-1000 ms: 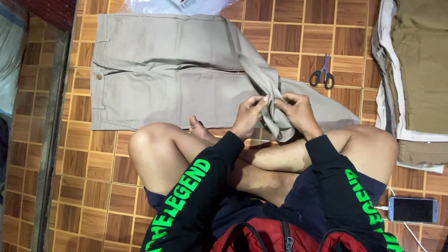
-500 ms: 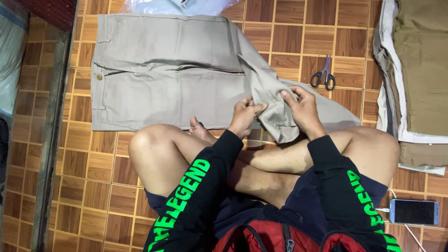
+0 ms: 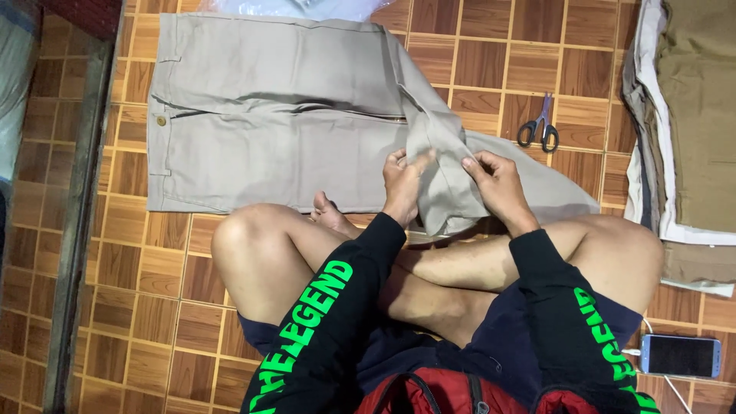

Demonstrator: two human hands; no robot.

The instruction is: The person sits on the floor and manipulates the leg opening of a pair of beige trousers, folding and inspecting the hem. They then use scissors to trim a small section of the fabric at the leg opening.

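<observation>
Right now both hands pinch one bunched fold of the beige trousers [image 3: 291, 115], left hand [image 3: 402, 178] and right hand [image 3: 494, 180] side by side, fingers closed on cloth. Their long axis runs leftward across the floor [image 3: 138, 307], scissors [image 3: 539, 130] beyond the right hand.

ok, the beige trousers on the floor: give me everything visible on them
The beige trousers look like woven cotton and lie flat on the wooden parquet floor, waistband to the left with a brown button and belt loops, fly zip partly open. One leg is bunched up near the person's knees, where the left hand and right hand pinch a fold between them. The far leg end runs right, towards the scissors.
</observation>
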